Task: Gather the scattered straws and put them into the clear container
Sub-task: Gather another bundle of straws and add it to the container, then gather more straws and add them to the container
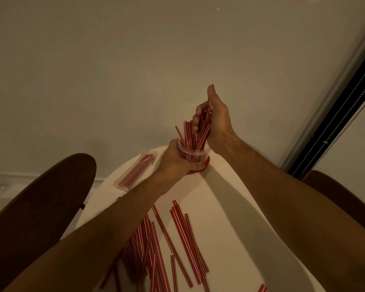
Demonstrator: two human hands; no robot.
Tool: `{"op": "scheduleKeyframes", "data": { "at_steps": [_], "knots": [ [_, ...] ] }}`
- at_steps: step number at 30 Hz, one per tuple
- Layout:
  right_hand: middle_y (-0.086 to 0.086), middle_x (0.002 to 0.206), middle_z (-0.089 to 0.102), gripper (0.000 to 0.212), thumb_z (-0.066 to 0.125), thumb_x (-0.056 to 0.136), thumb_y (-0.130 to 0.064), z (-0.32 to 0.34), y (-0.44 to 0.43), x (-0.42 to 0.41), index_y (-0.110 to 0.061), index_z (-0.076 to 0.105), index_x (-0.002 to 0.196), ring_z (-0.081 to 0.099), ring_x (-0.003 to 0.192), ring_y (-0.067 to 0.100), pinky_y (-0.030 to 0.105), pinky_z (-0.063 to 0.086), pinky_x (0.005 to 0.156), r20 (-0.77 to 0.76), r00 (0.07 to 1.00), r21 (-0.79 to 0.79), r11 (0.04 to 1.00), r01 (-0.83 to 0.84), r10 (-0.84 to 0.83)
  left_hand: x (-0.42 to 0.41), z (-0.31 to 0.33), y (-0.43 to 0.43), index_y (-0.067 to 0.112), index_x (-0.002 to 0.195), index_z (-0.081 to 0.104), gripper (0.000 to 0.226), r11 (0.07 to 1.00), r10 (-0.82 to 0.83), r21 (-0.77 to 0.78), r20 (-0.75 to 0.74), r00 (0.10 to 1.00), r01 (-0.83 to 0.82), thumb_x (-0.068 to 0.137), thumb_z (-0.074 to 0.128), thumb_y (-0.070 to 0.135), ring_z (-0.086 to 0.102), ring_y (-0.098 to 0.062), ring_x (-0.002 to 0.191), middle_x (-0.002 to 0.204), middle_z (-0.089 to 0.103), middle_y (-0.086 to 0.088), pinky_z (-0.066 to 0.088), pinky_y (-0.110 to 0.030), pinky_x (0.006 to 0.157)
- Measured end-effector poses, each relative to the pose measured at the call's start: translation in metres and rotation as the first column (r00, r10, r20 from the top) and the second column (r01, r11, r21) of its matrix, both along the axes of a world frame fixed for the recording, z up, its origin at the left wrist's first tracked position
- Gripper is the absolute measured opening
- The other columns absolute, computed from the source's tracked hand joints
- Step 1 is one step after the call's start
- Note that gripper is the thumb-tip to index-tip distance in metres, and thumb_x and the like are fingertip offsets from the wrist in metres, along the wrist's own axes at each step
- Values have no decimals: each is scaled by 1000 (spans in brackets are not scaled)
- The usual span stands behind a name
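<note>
On my feed, far left, a dark wooden chair back (40,207) stands before a plain beige wall (93,70). Next comes the white round table (230,207), with a clear packet of straws (135,172) lying near its far edge. The left hand (175,161) wraps round the clear container (195,153) at the table's far rim; I see red at its bottom. Above it the right hand (215,121) clasps a bundle of straws (200,131) standing in the container. Loose straws (183,234) lie scattered across the near tabletop. At right are a second dark chair (335,197) and a dark window frame (333,127).
</note>
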State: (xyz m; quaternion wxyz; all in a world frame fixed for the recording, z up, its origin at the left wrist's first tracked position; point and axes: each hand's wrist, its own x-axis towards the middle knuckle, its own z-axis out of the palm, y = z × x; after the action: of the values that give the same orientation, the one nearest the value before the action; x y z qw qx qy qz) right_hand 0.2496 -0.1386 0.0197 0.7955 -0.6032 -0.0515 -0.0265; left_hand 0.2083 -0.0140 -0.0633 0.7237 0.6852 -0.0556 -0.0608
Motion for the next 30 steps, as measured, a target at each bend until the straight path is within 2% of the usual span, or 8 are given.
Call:
{"op": "scheduleKeyframes", "data": {
  "at_steps": [6,8,13,17,21,27,28,30],
  "knots": [
    [12,60,61,47,48,95,-38,1,-1,10,-7,64,64,57,53,24,37,51,59,41,988,14,989,145,-146,-1,3,1,19,124,49,87,1000,-4,-1,-15,1000,4,51,94,5,66,-19,103,115,64,-1,62,-38,75],
    [11,60,63,42,46,96,-31,2,-3,14,-5,65,69,60,58,26,40,52,64,70,978,-31,980,199,-196,-1,2,1,18,125,48,87,1000,-8,-5,-22,1000,8,52,93,2,66,-19,103,115,64,-1,62,-37,74],
    [15,78,73,38,48,96,-32,6,-14,20,-8,70,78,71,85,31,41,54,83,143,953,-258,919,297,-267,1,0,2,16,127,47,87,1000,-17,-8,-36,999,17,53,89,-7,64,-23,109,121,62,-4,61,-44,78],
    [11,91,73,39,46,97,-35,13,-26,24,-8,71,85,68,91,24,42,51,89,163,929,-365,855,368,-331,1,0,1,17,126,48,87,1000,-9,7,-37,999,10,53,90,-5,63,-22,109,121,62,-2,61,-44,78],
    [7,89,68,36,45,98,-35,14,-38,19,-9,69,89,63,87,20,42,52,88,148,909,-375,828,416,-390,-1,3,1,19,130,46,92,999,-8,48,-51,999,10,52,91,-2,60,-24,113,125,60,-1,61,-45,80],
    [-2,87,66,23,52,95,-31,4,-54,-16,-16,68,89,61,82,15,31,50,74,182,887,-441,771,460,-425,-8,7,1,22,138,36,104,1000,-21,-7,-67,998,20,54,88,-10,58,-27,116,129,55,-4,62,-46,74],
    [-3,87,67,20,54,93,-29,2,-57,-26,-16,68,90,61,81,14,30,48,73,188,887,-462,759,459,-422,-10,9,1,23,143,30,109,1000,-18,8,-73,997,19,56,87,-10,57,-26,115,131,54,-4,62,-43,72],
    [-4,86,67,14,57,90,-24,-3,-62,-48,-16,69,91,60,78,11,28,47,70,193,895,-517,734,441,-402,-17,13,4,22,150,14,119,990,-2,141,-58,998,11,61,88,-1,58,-16,107,128,55,-1,59,-24,63]
  ]
}}
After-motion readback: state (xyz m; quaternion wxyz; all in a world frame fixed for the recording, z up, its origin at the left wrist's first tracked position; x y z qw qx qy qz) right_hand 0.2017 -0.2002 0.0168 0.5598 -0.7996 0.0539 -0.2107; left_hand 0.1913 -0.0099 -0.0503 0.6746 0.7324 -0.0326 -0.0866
